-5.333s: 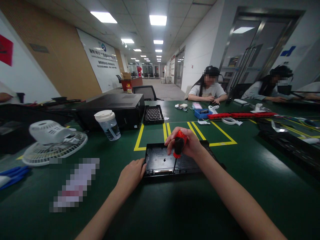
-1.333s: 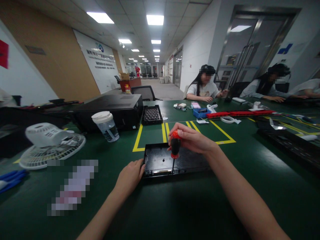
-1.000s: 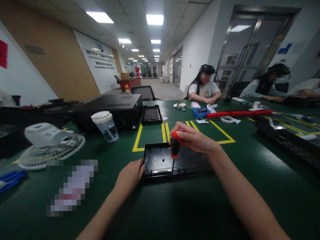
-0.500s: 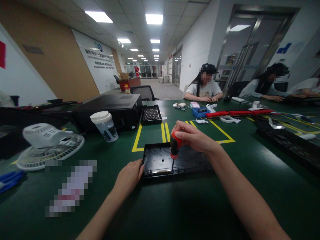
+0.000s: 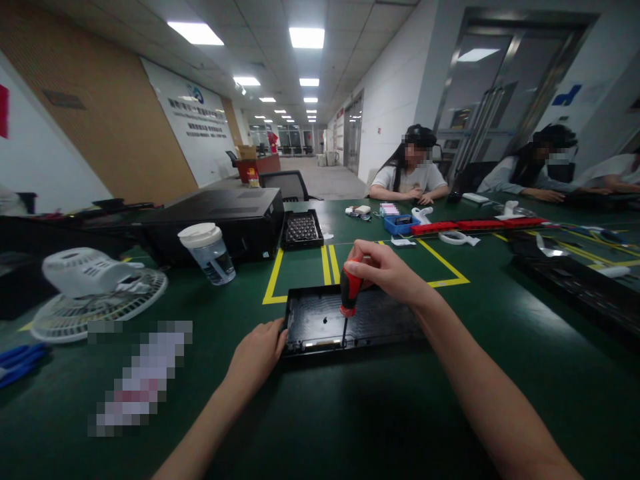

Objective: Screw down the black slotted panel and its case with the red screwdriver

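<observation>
A flat black plastic housing (image 5: 370, 320) lies open-side up on the green table in front of me. My right hand (image 5: 387, 272) is closed round the red and black handle of a screwdriver (image 5: 349, 295), which stands nearly upright with its tip down at the housing's near edge. My left hand (image 5: 257, 355) rests at the housing's near left corner, fingers curled against its rim and holding it in place.
A white desk fan (image 5: 95, 290) lies at the left, with a lidded clear cup (image 5: 209, 251) and a black box (image 5: 220, 217) behind. A black parts tray (image 5: 301, 229) sits beyond yellow tape lines (image 5: 325, 265). Two people sit across the table near a blue bin (image 5: 399, 225).
My right hand has turned on the screwdriver handle, its fingers shifting round it, while the tip stays at the same spot. My left hand and the housing have not moved.
</observation>
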### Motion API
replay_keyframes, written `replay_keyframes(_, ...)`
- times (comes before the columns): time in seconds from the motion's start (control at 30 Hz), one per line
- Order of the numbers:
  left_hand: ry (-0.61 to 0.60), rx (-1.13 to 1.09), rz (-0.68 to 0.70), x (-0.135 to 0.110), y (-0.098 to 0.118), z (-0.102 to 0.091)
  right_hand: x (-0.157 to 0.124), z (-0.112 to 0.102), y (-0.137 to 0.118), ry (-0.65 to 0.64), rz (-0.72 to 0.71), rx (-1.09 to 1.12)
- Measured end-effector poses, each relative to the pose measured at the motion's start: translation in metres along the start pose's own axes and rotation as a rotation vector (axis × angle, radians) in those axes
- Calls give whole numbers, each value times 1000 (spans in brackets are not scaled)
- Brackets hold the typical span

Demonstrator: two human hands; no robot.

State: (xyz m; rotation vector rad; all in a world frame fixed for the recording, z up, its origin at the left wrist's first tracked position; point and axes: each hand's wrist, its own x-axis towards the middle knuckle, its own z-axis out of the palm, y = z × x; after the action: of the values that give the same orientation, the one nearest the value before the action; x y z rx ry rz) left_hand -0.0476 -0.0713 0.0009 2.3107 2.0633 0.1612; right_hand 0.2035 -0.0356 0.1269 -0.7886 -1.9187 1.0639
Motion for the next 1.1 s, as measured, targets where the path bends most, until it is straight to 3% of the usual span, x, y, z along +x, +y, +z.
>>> replay_keyframes(0.5, -5, -15, -5, -1, 1, -1, 0, 6, -1, 239, -192, -529)
replay_keyframes(1.1, -16, -22, -7, 1, 0, 2, -1, 22, 0, 467, -220, -748)
